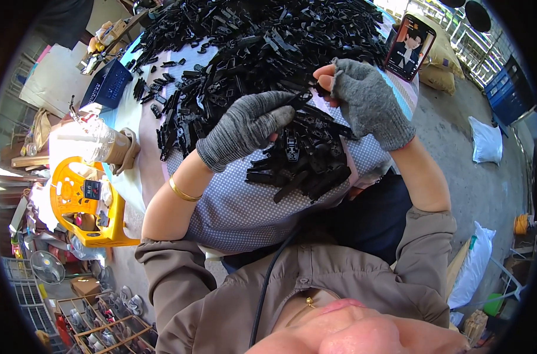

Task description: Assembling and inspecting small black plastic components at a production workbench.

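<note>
Grey knit gloves cover both my hands. My left hand point(250, 125) is closed over the near part of the heap, its thumb and fingers pinching a dark, pointed black plastic piece point(301, 98). To its right, my right hand point(366, 100) is held up with bare fingertips curled in and drawn together toward the left. Whatever those fingers may hold is too small or hidden to make out. Beneath and between the hands lies a small pile of black plastic parts point(304, 162), long and narrow, on a dotted cloth point(239, 206).
A far larger heap of black parts point(250, 35) spreads across the table's far side. A phone point(409, 47) stands upright at the right edge. To the left are a blue basket point(107, 82) and a yellow plastic chair point(73, 197). White sacks point(485, 140) lie on the floor at right.
</note>
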`<state>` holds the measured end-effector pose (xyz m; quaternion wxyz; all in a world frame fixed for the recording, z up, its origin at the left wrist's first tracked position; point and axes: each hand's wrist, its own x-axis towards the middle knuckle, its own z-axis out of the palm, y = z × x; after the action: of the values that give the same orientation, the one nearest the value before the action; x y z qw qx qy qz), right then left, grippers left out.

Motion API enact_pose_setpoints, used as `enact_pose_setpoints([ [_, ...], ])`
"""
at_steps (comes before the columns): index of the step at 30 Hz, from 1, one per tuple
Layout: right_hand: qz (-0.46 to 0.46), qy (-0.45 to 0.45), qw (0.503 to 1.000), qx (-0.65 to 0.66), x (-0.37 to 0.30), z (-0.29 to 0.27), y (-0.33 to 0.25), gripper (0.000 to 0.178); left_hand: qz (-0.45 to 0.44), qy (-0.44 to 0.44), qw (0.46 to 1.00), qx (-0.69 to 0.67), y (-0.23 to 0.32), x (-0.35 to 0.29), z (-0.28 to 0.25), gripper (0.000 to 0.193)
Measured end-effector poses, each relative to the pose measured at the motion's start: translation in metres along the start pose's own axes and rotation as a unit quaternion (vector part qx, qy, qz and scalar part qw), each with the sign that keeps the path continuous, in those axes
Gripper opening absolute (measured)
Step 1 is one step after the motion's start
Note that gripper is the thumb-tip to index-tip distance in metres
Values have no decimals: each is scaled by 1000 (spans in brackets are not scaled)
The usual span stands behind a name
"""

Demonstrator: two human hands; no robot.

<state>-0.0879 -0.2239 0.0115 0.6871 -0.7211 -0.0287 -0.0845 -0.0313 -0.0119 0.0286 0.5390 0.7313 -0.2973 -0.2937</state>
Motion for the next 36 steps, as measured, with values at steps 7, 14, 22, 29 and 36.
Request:
enact_pose_setpoints([
  [7, 58, -7, 997, 42, -2, 1, -1, 25, 41, -3, 999, 0, -11, 6, 2, 32],
  [14, -13, 32, 998, -58, -9, 12, -2, 21, 24, 19, 998, 50, -6, 5, 6, 31],
  [22, 23, -51, 997, -61, -10, 3, -17, 32, 55, -29, 997, 42, -3, 1, 1, 29],
  [29, 44, -88, 989, 110, -13, 36, -23, 68, 163, -58, 965, 198, -4, 3, 24, 26],
  [36, -74, -104, 992, -17, -25, 44, -26, 49, 306, -24, 909, 281, -10, -10, 27, 24],
])
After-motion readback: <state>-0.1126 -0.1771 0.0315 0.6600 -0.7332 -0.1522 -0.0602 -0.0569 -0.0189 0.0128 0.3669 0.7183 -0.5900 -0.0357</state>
